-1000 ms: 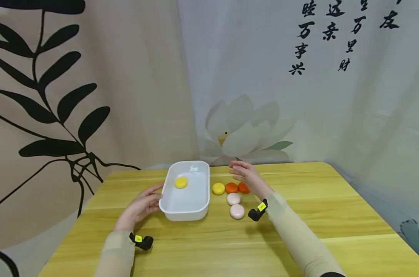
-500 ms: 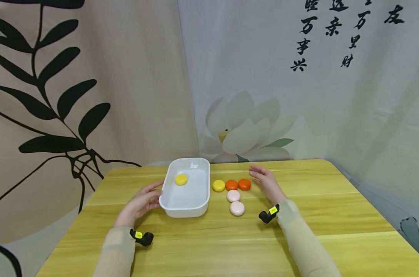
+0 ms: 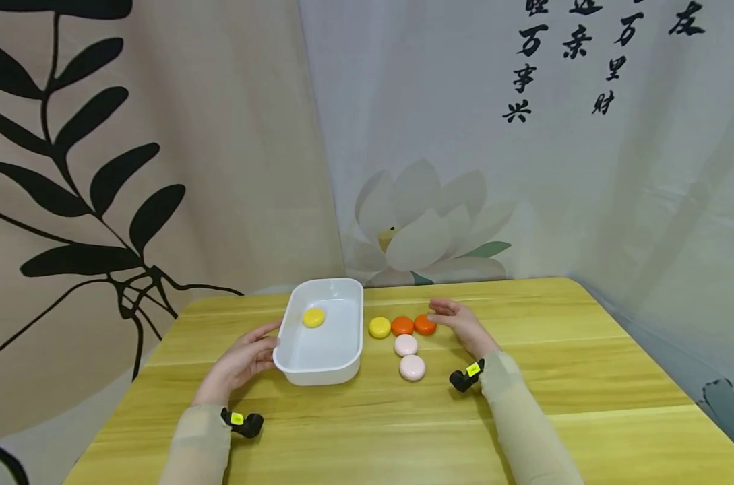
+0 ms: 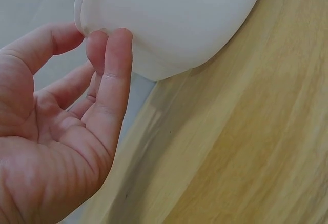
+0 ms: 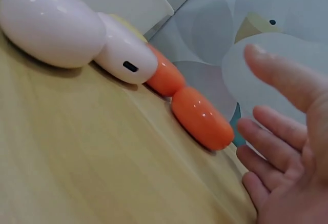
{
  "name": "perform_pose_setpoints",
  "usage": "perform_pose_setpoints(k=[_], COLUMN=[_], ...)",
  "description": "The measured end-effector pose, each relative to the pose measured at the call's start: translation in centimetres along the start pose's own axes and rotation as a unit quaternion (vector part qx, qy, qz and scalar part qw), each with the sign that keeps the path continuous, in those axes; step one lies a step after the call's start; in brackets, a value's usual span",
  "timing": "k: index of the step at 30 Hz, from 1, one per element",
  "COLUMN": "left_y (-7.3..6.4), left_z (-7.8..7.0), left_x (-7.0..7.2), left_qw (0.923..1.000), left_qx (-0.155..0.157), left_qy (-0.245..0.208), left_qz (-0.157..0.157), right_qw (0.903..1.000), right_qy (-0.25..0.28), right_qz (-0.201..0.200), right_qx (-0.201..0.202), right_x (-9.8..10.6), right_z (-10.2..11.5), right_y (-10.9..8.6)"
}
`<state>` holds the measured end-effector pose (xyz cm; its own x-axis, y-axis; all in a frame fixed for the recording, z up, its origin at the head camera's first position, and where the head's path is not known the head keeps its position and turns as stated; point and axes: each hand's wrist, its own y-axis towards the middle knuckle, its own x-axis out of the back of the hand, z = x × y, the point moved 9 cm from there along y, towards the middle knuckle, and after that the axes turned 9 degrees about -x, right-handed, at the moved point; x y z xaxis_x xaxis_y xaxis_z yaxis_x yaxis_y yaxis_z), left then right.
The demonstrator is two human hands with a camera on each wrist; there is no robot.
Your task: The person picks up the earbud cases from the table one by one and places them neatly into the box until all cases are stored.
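From my end of the link I judge the step in hand to be a reach for the outer orange disc (image 3: 423, 327); it sits on the tabletop (image 3: 354, 438) at the 3 o'clock end of a row, the inner orange disc (image 3: 402, 327) and outside yellow disc (image 3: 379, 328) lying toward 9 o'clock; the right grip (image 3: 465, 329) is released, holding nothing, just beside it. I would set thumb and fingertips on opposite edges, low and level, then lift straight up; the shell looks slick, and a shove toward 9 o'clock could scatter the row and the far pink disc (image 3: 406, 345) and near pink disc (image 3: 412, 368) toward 6 o'clock. The left grip (image 3: 239, 364) touches the white tub (image 3: 327, 350) at 9 o'clock, though from these angles I cannot tell whether it pinches the lip or merely rests there; light pressure should do, since only the inside yellow disc (image 3: 313, 317), toward 11 o'clock, lies in it. For writing, I read 万事兴, 亲, 万里财 and 友 in black on the curtain (image 3: 561, 175) toward 1 o'clock, the top characters cut off; the yellow label (image 3: 237, 419) on each wrist camera (image 3: 253, 426) is too small to read; I see no brand on the discs, only a dark slot (image 5: 130, 66) in the far pink one.
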<state>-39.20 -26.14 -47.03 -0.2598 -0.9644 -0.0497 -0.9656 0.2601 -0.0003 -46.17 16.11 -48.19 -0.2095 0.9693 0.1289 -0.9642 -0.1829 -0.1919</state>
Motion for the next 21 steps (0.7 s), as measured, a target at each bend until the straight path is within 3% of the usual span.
perform_pose_setpoints(k=[9,21], left_y=[-0.04,-0.34], left_z=[-0.47,-0.47], left_x=[-0.08,0.00], left_qw=[0.9997,0.9995], left_qx=[-0.011,-0.010], left_qy=[0.019,0.032], left_qz=[0.011,0.001], right_qw=[0.9991,0.9947], right_qy=[-0.040,-0.103], right_qz=[0.000,-0.003], right_qx=[-0.011,0.006], right_x=[-0.50,-1.13], right_z=[-0.01,0.14], right_y=[-0.15,-0.20])
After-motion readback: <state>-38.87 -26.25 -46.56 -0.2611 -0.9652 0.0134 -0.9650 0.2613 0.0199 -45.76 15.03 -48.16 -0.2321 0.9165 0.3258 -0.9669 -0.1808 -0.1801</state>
